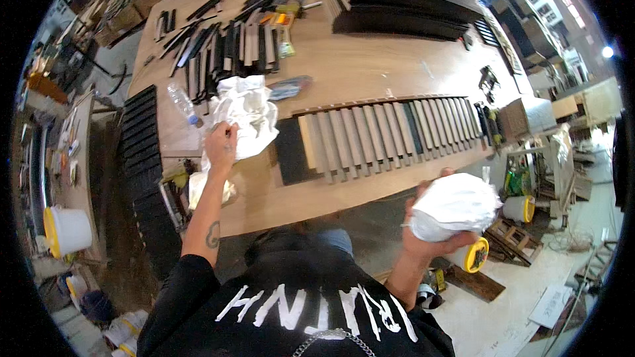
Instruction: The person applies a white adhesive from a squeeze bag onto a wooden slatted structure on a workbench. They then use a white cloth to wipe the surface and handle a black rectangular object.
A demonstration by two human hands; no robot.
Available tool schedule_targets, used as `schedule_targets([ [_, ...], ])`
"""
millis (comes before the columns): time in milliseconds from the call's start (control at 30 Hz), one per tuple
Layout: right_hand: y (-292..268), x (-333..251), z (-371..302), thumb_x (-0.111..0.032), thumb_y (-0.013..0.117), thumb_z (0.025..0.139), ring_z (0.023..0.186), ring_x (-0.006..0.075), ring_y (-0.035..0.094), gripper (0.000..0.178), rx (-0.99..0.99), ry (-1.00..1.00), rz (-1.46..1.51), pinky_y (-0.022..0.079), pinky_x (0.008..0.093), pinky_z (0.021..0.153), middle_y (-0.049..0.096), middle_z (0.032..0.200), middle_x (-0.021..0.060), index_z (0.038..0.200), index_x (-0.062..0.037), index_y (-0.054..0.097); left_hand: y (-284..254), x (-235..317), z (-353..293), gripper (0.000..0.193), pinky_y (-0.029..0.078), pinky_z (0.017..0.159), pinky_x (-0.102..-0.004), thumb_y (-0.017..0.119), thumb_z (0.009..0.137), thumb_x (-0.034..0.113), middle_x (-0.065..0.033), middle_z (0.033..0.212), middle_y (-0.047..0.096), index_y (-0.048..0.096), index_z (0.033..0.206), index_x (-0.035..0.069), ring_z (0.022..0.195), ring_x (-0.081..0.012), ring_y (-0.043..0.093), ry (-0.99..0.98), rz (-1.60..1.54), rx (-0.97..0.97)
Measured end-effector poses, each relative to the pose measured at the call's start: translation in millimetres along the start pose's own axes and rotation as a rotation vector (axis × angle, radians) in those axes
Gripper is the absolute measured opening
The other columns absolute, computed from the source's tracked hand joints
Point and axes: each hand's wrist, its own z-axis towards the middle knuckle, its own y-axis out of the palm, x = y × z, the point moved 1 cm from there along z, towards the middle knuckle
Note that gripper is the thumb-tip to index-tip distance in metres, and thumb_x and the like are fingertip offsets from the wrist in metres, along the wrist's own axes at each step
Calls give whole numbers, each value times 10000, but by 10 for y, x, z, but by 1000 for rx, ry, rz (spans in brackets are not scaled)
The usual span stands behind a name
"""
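The left hand [222, 144] is curled on the near left edge of a crumpled white cloth [246, 116], pinching it—the cloth lies on the table [331, 76], mostly beyond that hand. The right hand [423, 241] wraps around a white bundle [456, 206] from below, holding it near the table's front edge, well apart from the cloth—a slatted panel [397, 129] lies between them.

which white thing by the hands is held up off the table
The rounded white bundle in the right hand; the crumpled white cloth at the left hand rests on the table.
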Motion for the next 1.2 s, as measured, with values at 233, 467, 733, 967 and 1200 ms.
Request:
schedule_targets([
  [233,-100,77,-24,-498,632,775,1026,363,509,792,-37,150,-24,540,444,648,331,1352,183,1380,-163,246,104,-121,74,167,424,553,-430,623,780,147,-154,704,598,536,704,27,621,-368,562,10,28,-62],
  [467,-732,536,-68,-314,597,815,1101,333,526,649,359,333,-285,460,509,904,494,1241,165,1342,-47,329,316,466,502,251,395,869,-425,527,858,184,-124,1088,572,572,1067,53,1005,-311,527,240,104,148],
  [733,-1184,1825,525,-88,658,784,1021,244,563,511,455,348,-512,477,391,896,556,1141,108,1243,-8,448,1265,-54,424,456,214,1058,-442,483,862,208,-97,1347,418,453,1304,99,1283,-274,316,236,223,-164],
  [967,-1279,2470,773,-40,727,724,1015,223,559,564,380,273,-746,497,366,860,555,1145,109,1226,-13,472,1327,-55,442,481,279,1019,-443,542,834,202,-112,1286,469,461,1294,87,1221,-286,392,177,198,-131],
  [1200,-1284,2631,844,-119,775,717,999,214,557,598,322,242,-873,475,354,877,562,1132,105,1218,4,472,1346,-85,477,490,286,1020,-428,555,829,204,-116,1276,476,458,1295,86,1211,-283,404,177,175,-146],
])
